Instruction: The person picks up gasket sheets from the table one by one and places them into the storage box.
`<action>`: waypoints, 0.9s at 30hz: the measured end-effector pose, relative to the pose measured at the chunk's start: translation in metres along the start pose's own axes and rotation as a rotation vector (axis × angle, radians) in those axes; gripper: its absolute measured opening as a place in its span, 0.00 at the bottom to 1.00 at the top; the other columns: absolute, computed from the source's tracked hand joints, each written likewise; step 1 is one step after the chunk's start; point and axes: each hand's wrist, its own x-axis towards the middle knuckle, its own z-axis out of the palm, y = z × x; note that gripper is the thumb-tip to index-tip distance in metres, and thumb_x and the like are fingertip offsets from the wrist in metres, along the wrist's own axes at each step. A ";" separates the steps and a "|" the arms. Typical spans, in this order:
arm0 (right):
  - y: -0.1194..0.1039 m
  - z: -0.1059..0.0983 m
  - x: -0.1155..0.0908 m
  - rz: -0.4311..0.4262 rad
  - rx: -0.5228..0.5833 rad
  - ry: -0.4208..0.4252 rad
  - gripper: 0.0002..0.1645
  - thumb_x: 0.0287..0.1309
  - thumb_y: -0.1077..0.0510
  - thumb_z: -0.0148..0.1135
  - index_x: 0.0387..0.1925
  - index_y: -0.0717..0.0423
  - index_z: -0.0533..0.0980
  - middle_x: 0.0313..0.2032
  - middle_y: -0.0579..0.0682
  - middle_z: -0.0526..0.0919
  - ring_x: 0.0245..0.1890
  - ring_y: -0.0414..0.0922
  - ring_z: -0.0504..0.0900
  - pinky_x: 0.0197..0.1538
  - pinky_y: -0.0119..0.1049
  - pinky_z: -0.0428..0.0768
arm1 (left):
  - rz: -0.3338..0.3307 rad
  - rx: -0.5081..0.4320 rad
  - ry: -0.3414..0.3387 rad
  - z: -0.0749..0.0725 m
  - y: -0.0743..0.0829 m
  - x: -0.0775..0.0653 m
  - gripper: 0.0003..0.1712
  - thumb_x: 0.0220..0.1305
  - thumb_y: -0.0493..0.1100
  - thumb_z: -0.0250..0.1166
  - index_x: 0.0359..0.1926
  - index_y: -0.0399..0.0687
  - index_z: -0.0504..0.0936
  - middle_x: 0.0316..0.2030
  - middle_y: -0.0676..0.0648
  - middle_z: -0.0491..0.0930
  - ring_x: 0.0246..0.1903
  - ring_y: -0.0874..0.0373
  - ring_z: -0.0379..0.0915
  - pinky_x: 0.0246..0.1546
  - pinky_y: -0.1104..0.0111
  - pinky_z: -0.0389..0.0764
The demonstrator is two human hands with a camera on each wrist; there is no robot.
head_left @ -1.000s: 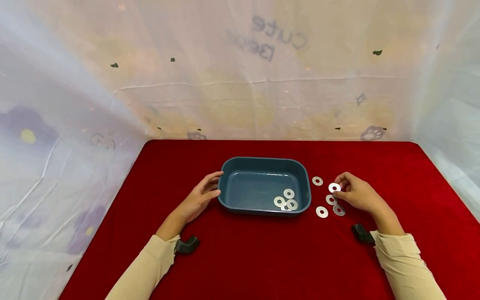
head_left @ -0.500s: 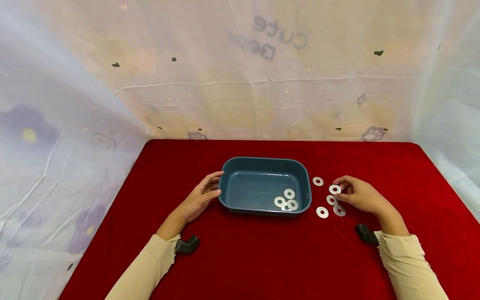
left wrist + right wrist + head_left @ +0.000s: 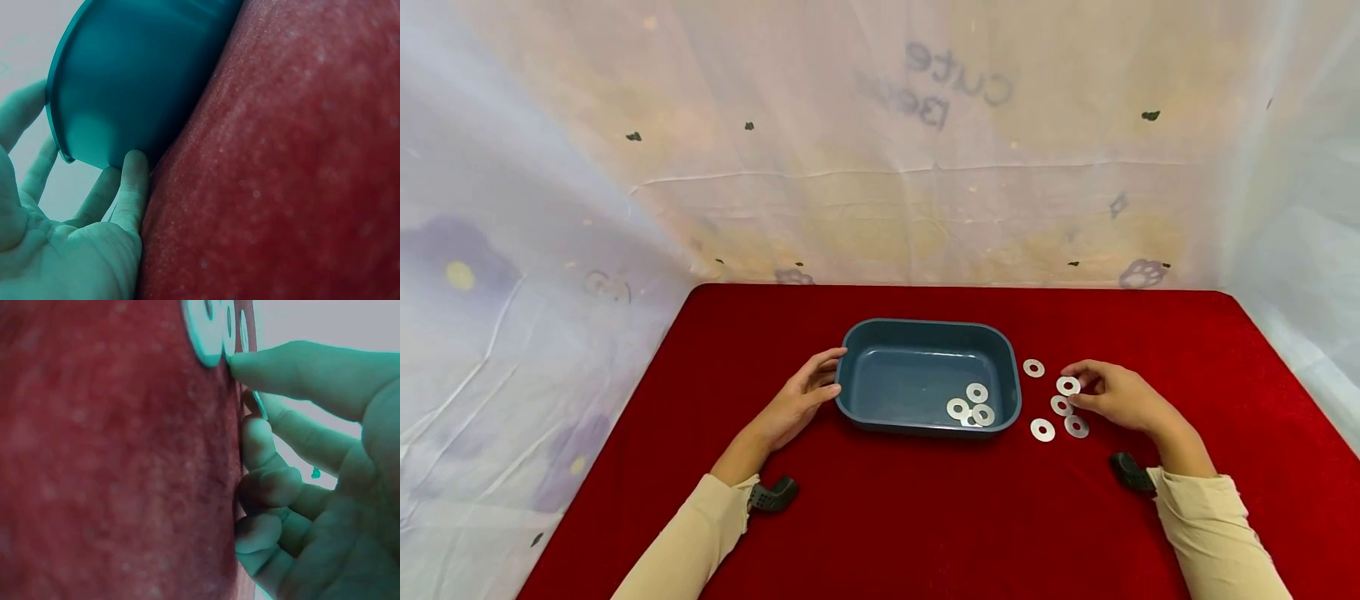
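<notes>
My right hand [image 3: 1123, 398] pinches a flat metal washer [image 3: 1068, 386] by its edge between thumb and index finger, low over the red cloth. The right wrist view shows its thin edge beside the index finger, with the other fingers curled near the cloth. Just below it lies another washer [image 3: 1062, 406], overlapping it slightly in the head view. My left hand [image 3: 793, 404] touches the left end of a blue-grey plastic tub [image 3: 928, 431], thumb and fingers lightly bent at its rim and outer wall [image 3: 125, 87]. Several washers [image 3: 977, 392] lie inside the tub's near right corner, some overlapping.
Right of the tub, more loose washers [image 3: 1033, 367] lie on the red cloth [image 3: 925, 525], including one near the tub's front right corner [image 3: 1042, 430]. A printed fabric backdrop [image 3: 880, 208] encloses the back and both sides.
The pinched washer and my right hand have shifted slightly toward me, closer to the washer below. My left hand and the tub hold still; the head view tilts a little.
</notes>
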 end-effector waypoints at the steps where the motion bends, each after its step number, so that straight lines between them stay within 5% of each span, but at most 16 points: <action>1: 0.000 0.001 0.000 0.003 -0.007 0.004 0.21 0.56 0.59 0.70 0.51 0.60 0.79 0.34 0.50 0.80 0.22 0.34 0.68 0.27 0.30 0.69 | -0.002 0.000 -0.001 0.000 0.000 0.000 0.35 0.75 0.41 0.55 0.77 0.56 0.54 0.72 0.38 0.55 0.71 0.42 0.53 0.61 0.74 0.69; 27: -0.006 -0.009 -0.004 0.080 -0.038 0.081 0.19 0.55 0.50 0.71 0.47 0.54 0.82 0.29 0.48 0.75 0.24 0.39 0.69 0.28 0.31 0.68 | 0.001 0.009 0.008 0.002 0.001 0.000 0.35 0.74 0.42 0.56 0.77 0.56 0.55 0.72 0.39 0.56 0.71 0.42 0.53 0.61 0.74 0.69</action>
